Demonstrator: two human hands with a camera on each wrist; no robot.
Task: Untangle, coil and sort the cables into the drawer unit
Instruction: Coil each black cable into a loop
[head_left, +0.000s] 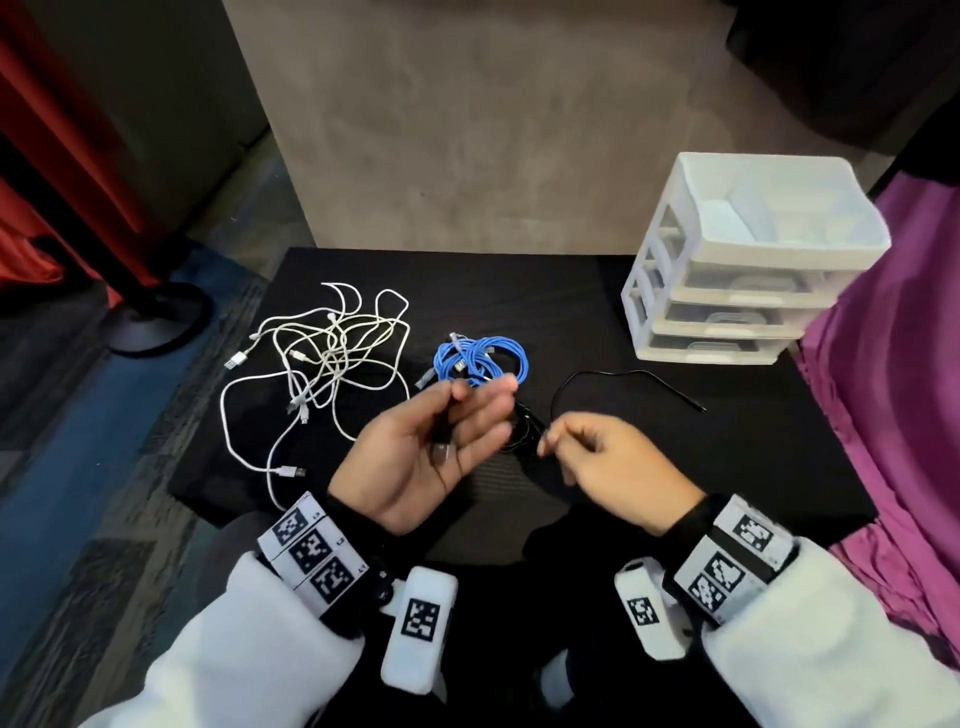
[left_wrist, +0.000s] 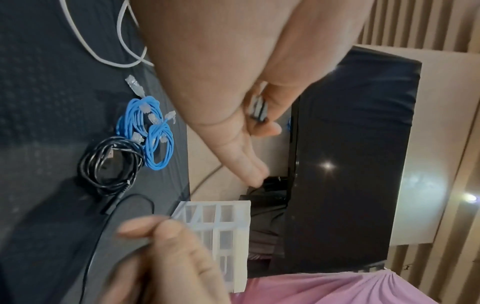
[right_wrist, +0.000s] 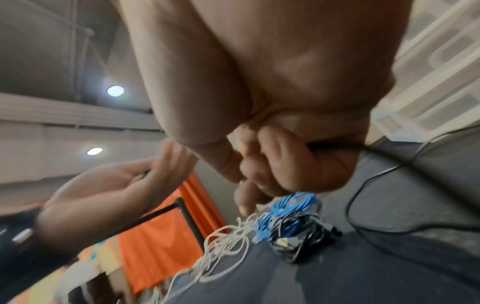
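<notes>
Black cloth covers the table, and the white drawer unit stands at its far right corner, all drawers closed as far as one can see. On the left lies a loose tangle of white cables; just beside it, in the middle, the blue cables are already in coils.

The risk now is with the black cable. Its free end trails over the cloth toward the drawer unit, and close under the hands lies a black bundle touching the blue coils. If the person pulls quickly, the trailing part could catch this bundle and drag it, or the loops could twist and spring open.

The left hand is palm up, and the fingers are only half bent; the thumb presses the plug end of the black cable against them. The right hand is curled, and its thumb and forefinger pinch the same cable further along.
</notes>
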